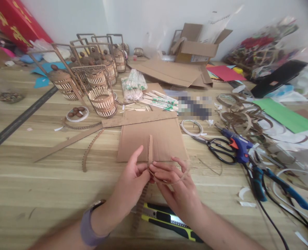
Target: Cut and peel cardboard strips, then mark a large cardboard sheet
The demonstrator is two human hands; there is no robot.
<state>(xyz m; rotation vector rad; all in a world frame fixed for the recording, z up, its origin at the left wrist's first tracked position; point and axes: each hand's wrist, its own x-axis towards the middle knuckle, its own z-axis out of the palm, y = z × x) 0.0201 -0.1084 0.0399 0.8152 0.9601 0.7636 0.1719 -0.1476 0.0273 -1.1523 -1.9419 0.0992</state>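
Note:
My left hand (133, 180) and my right hand (177, 187) meet near the table's front, both pinching a narrow corrugated cardboard strip (150, 149) that stands up between the fingers. The strip's lower end (140, 205) hangs down under my left hand. My right hand also curls round a thin bent strip of cardboard (181, 175). Behind the hands lies a flat cardboard sheet (159, 139). A yellow and black utility knife (166, 220) lies on the table beneath my wrists.
Several small bamboo lantern baskets (91, 80) stand at the back left. Wrapped chopsticks (159, 100), a tape roll (191, 127), black scissors (218, 149), a blue glue gun (237, 144) with cables, cardboard rings (242, 114) and coloured paper lie to the right. A cardboard box (195, 45) is behind.

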